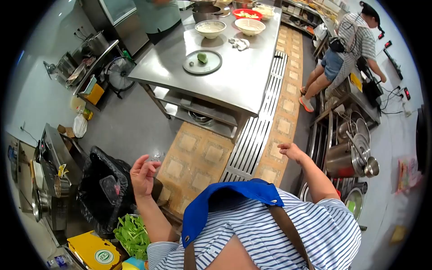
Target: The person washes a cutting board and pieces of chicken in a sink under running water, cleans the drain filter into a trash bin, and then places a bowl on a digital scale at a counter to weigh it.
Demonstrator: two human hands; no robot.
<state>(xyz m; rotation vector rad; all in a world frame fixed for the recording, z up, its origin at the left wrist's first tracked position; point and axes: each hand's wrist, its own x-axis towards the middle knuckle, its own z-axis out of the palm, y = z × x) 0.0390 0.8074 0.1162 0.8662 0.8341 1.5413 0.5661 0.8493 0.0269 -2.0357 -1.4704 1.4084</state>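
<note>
My left hand (144,174) is raised in the air at left, fingers loosely bent and apart, holding nothing. It is nearest to the black-lined trash bin (92,198) and, below, a heap of leafy greens (133,236). My right hand (291,152) hovers over the floor at right, fingers partly stretched, with nothing in it. Ahead stands a steel table (243,76). On it lies a round grey board (211,68) bearing a green vegetable piece (202,57) and a smaller bit. Behind are two pale bowls (210,29) and a crumpled white cloth (239,43).
A metal floor grate (258,135) runs beside tan tiles (189,143). At right, a person (346,45) works at a counter, near racks with a large steel pot (342,159). Another person (157,18) stands behind the table. A fan (121,74) sits at left, and a yellow box (94,252) lies lower left.
</note>
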